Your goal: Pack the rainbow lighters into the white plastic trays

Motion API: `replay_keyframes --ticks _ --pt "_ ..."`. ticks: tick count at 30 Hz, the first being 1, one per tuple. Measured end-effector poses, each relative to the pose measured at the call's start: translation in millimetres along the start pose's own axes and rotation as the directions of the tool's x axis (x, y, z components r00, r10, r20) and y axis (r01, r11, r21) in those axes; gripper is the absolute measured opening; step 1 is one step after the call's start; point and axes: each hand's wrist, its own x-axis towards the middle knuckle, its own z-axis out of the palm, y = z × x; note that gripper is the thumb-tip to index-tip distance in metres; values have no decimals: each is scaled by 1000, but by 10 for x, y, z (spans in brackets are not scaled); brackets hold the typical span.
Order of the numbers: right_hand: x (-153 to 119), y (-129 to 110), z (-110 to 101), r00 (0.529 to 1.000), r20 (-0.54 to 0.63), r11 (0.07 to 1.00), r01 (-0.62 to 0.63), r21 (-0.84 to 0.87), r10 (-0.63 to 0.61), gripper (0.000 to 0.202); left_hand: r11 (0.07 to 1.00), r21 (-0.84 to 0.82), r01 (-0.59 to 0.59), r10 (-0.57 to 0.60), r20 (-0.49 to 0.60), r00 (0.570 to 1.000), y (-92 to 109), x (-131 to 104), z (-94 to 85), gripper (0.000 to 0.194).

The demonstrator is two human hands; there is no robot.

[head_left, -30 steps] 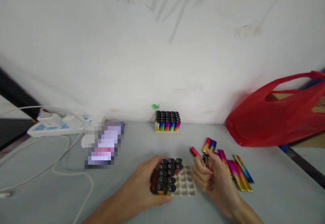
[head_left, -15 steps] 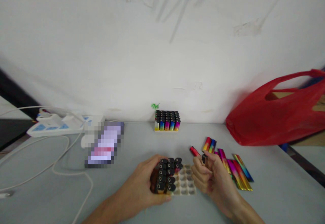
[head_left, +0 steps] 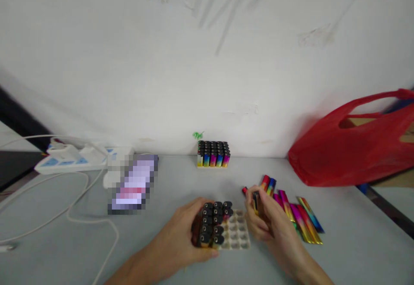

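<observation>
My left hand (head_left: 181,231) wraps round the left side of a pale holder tray (head_left: 238,233) with rows of sockets. Several black-topped lighters (head_left: 211,224) stand upright in its left part; the sockets on the right side hold nothing. Just right of the tray, my right hand (head_left: 267,218) is closed on a lighter (head_left: 256,202) with a black top and a yellowish body, partly covered by the fingers. Beyond and right of that hand lie loose shiny lighters or sleeves (head_left: 304,222) in rainbow colours. A red one (head_left: 244,190) is mostly hidden behind the hand.
A full block of lighters (head_left: 213,155) stands against the wall. On the left are a phone (head_left: 136,181), a power strip (head_left: 74,160) and loose white cables (head_left: 110,221). At the right back sits a red bag (head_left: 343,151).
My right hand has turned and its fingers have shifted upward, bringing the lighter more upright and into clearer view. It now covers most of the red piece behind. My left hand stays put.
</observation>
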Motion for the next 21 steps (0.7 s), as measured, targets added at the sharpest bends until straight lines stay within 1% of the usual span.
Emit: replay_keyframes --ticks 3,5,7,10,14,17,21 --pt "-16 5 2 990 13 971 141 -194 -141 40 1000 5 16 -16 6 1000 -14 -5 2 63" --pt "-13 -10 -10 974 46 916 224 -332 -221 37 1000 14 21 -21 0 1000 -25 -7 5 62" --pt "-8 -34 -23 961 67 863 272 -426 -270 37 1000 9 23 -23 1 1000 -32 -8 8 62" --pt "-19 -56 -35 966 88 837 255 -484 -244 35 1000 -2 10 -10 3 1000 -34 -10 12 63" --pt "-70 -30 -13 978 99 803 209 -558 -186 25 1000 28 -2 2 -15 1000 -31 -14 9 65" --pt "-91 -10 23 967 144 758 255 -601 -211 21 999 50 -15 16 -18 1000 -39 -10 3 65" --pt "-78 -11 56 939 204 683 341 -646 -276 15 999 41 -33 33 -13 999 -57 -8 3 67"
